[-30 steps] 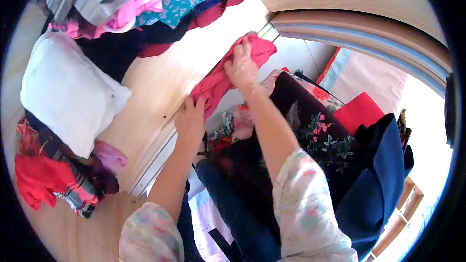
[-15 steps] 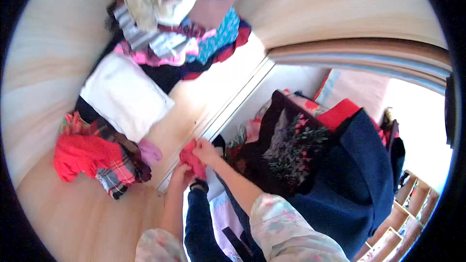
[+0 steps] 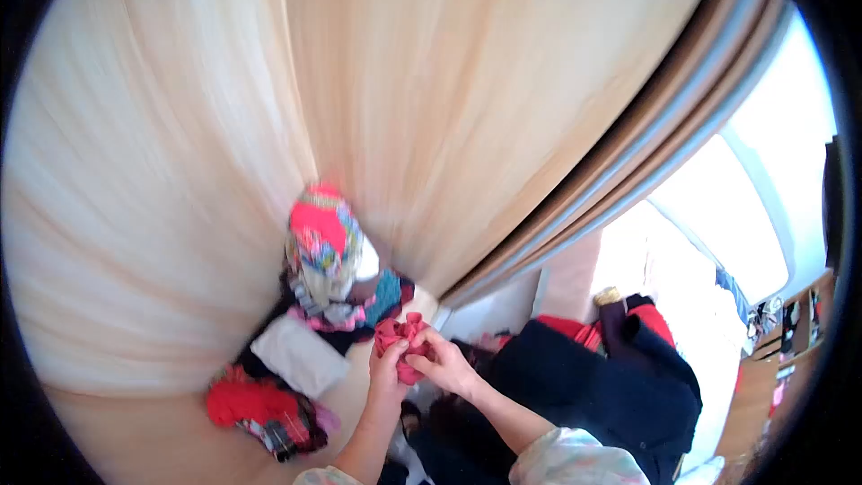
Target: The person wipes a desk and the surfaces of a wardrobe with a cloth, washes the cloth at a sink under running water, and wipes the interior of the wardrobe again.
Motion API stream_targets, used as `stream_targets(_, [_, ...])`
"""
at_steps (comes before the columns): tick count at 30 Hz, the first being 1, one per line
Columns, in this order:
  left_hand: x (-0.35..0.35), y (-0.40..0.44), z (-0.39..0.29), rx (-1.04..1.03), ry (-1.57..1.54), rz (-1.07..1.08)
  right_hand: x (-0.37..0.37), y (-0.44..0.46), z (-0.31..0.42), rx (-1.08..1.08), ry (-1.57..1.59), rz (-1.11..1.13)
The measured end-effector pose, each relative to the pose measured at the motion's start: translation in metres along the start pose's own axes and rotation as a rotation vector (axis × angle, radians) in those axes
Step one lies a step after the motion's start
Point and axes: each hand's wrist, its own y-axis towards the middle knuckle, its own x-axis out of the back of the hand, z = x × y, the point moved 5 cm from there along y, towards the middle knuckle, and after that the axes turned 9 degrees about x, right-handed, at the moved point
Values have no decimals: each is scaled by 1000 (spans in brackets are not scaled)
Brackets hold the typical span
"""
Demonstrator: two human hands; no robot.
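Both hands grip a bunched pinkish-red piece of cloth [image 3: 391, 332], crumpled above the shelf's front edge. My left hand [image 3: 388, 371] closes on its left lower side, thumb on top. My right hand [image 3: 442, 365] pinches it from the right with bent fingers. The cloth's exact kind cannot be made out. Just left of my hands lies a folded white cloth [image 3: 301, 355] on the shelf. Beyond it rises a stack of mixed clothes [image 3: 321, 229], and a red and plaid bundle [image 3: 251, 400] lies nearer at the left.
Pale wood-look panels [image 3: 180, 171] enclose the shelf at the left and back. Sliding door edges [image 3: 628, 157] run along its right side. Dark navy clothing [image 3: 584, 395] is heaped at the lower right. A wooden shelf unit [image 3: 763, 386] stands at the far right.
My hands have raised the pinkish-red cloth from near the shelf's edge, and it looks more bunched. The view has tilted upward, showing more of the panels and the stack's top.
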Motion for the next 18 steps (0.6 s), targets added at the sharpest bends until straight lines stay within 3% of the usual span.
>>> stream_targets(1, [-47, -4, -25, -55, 10, 62, 23, 5, 38, 34, -86, -5])
stream_targets(5, [-212, -36, -98, -385, 174, 142, 114, 2, 200, 689, -516, -389])
stream_targets(8, [-316, -65, -143, -798, 446, 160, 181, -11, 285, 1038, -869, -821])
stream_targets(11, [-415, -81, -175, -1120, 527, 294, 244, -11, 363, 1075, -1185, -1153])
stream_targets(13, [-474, -85, -186, -1556, 758, 279, 281, 2, 399, 961, -1338, -1331])
stream_targets(15, [-516, -74, -178, -1980, 1053, 132, 308, 14, 411, 1005, -1255, -1336])
stream_targets(17, [-502, -62, -158, -2055, 921, 135, 305, 10, 411, 1162, -1194, -1277])
stream_targets(18, [-482, -43, -144, -2062, 921, 86, 307, 8, 409, 1141, -1176, -1260])
